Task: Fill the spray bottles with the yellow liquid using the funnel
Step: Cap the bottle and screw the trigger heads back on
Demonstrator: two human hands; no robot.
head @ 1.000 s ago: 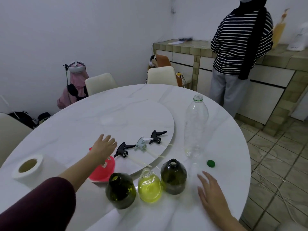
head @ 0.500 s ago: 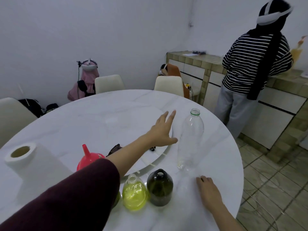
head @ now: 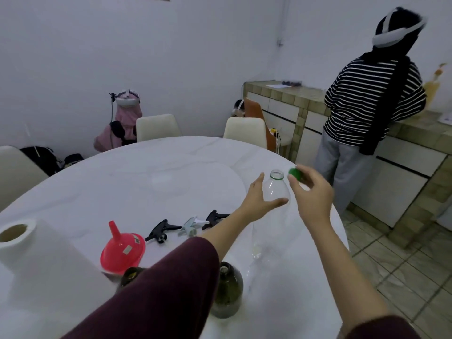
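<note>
A tall clear plastic bottle [head: 275, 192] stands uncapped near the table's right edge. My left hand [head: 259, 204] wraps its upper part, thumb in front. My right hand [head: 311, 194] pinches a green cap [head: 294, 172] just right of the bottle's mouth. A red funnel [head: 122, 248] lies mouth-down on the table. Three spray heads lie in a row: a black one [head: 161, 231], a pale one [head: 192, 225] and another black one [head: 216, 216]. A dark green spray bottle [head: 227, 293] stands at the front; a second dark one [head: 130, 277] peeks from behind my left sleeve.
A white paper roll [head: 22, 243] stands at the front left. The round white table [head: 146, 172] has cream chairs [head: 156, 127] behind it. A person in a striped top [head: 367, 99] stands at the tiled counter on the right.
My left hand reached right and took hold of the clear bottle. My right hand rose from the table with the green cap to the bottle's mouth. The yellow-filled bottle is now hidden behind my arm.
</note>
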